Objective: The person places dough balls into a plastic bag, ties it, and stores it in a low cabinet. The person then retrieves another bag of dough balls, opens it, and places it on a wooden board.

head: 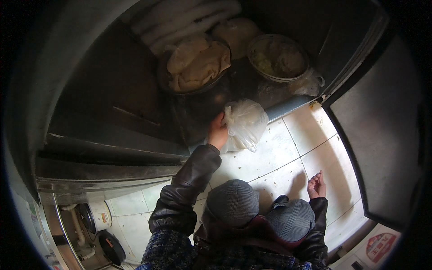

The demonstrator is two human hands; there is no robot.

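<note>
My left hand (218, 132) grips the knotted neck of a whitish, see-through plastic bag (248, 123) with pale contents that I cannot make out. The bag is at the front edge of a dark, open cabinet (216, 104), partly over the tiled floor. Behind it, inside the cabinet, a round basin (202, 89) holds a beige cloth or wrapping (199, 64) and a plastic bag. To the right stands a bowl (278, 79) with greenish and pale food (275, 62). My right hand (316, 186) hangs beside my right knee, holding nothing, its fingers loosely curled and apart.
The cabinet's door (381, 128) stands open on the right. Another plastic bag (307, 83) lies by the bowl, near the cabinet's edge. Small debris dots the white tiles (270, 162). At lower left are pipes (78, 226), a white bucket (101, 216) and a black round container (112, 248).
</note>
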